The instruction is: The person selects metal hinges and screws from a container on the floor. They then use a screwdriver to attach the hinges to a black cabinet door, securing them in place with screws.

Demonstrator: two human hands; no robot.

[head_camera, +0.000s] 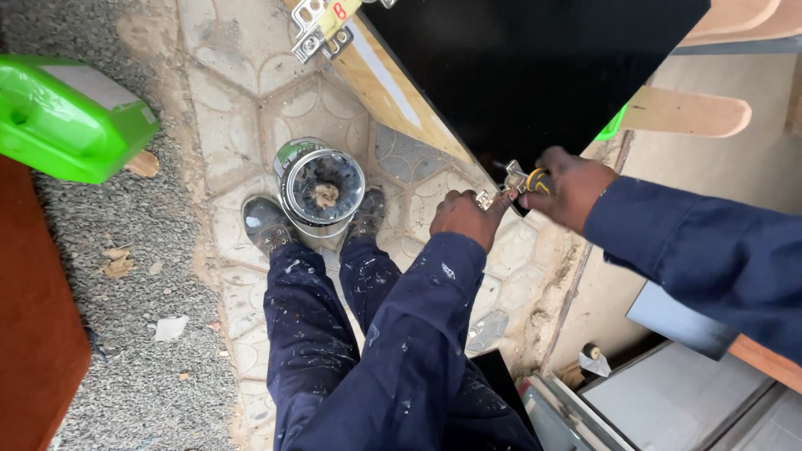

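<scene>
The metal hinge (511, 179) is steadied against the edge of the black panel (535, 67) by the left hand (466, 217), whose fingers are pinched closed on it, apparently to keep it aligned. Just right of it, the right hand (572, 188) is wrapped shut around a yellow-handled tool (537, 180), its tip directed at the hinge. An open tin can (322, 190) stands left of the left hand, between the shoes.

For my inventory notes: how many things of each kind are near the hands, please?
Metal hinges: 2 (one under the left hand at, one at)
Black panels: 1
Yellow-handled tools: 1, in the right hand
Metal tins: 1
Green containers: 1
Total: 6
</scene>
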